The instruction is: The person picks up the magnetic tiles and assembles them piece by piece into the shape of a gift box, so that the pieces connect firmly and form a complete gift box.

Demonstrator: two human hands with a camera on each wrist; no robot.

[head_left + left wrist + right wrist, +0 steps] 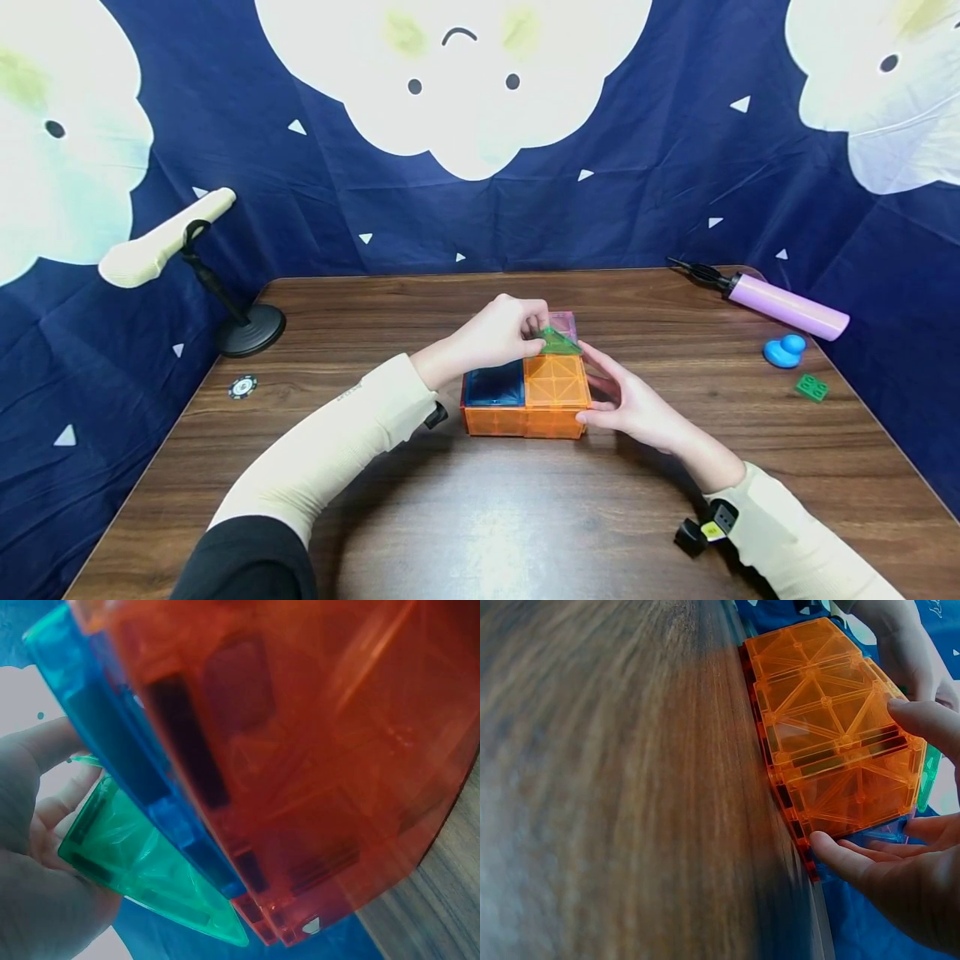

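A low box of see-through magnetic tiles (498, 422) stands mid-table, with orange walls and a blue tile (495, 384) and an orange tile (557, 380) on top at the front. My left hand (504, 332) reaches over the box and pinches a green triangular tile (558, 342), tilted above the back of the top. The left wrist view shows this green tile (161, 859) between thumb and fingers. My right hand (637, 404) grips the box's right side, its thumb at the front corner. Behind the green tile shows a pink-purple tile (564, 323).
At the back right lies a purple hand pump (787, 305), near a blue rounded piece (783, 351) and a green toy brick (812, 387). A poker chip (242, 387) and a black stand (251, 330) holding a cream sleeve-like piece (167, 240) are at left.
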